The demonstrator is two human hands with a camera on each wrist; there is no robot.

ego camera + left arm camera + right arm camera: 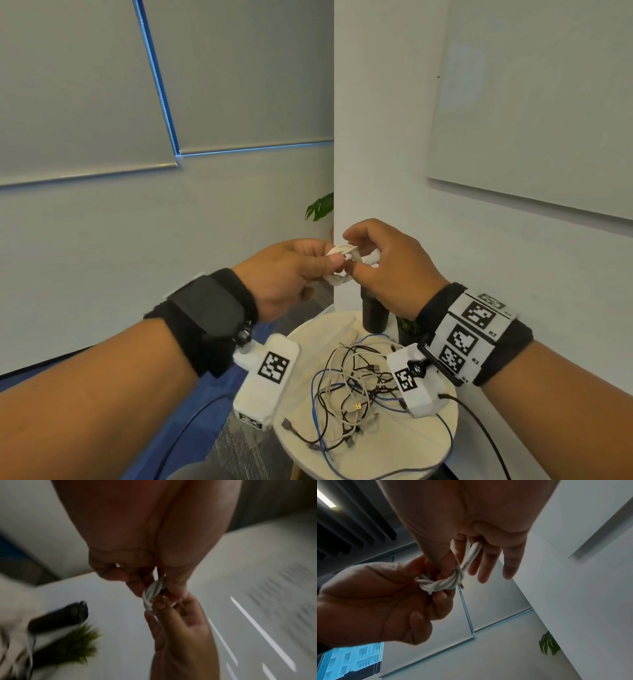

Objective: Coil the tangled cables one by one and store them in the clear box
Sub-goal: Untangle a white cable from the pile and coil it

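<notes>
White cable (342, 265), already wound into a small coil, is held in the air between both hands, above the round table (442, 442). The left hand (291, 274) pinches the bundle between thumb and curled fingers, probably so the loops do not spring open. The right hand (387, 270) holds the free plug end with thumb and forefinger, its other fingers loosely extended, apparently wrapping it around the coil. The tangled cables (352, 390) wait on the table. The clear box is not visible.

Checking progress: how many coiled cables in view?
1: the white coiled cable, held above the round cream table between left hand and right hand. The rest lie tangled on the table; no clear box visible.
</notes>
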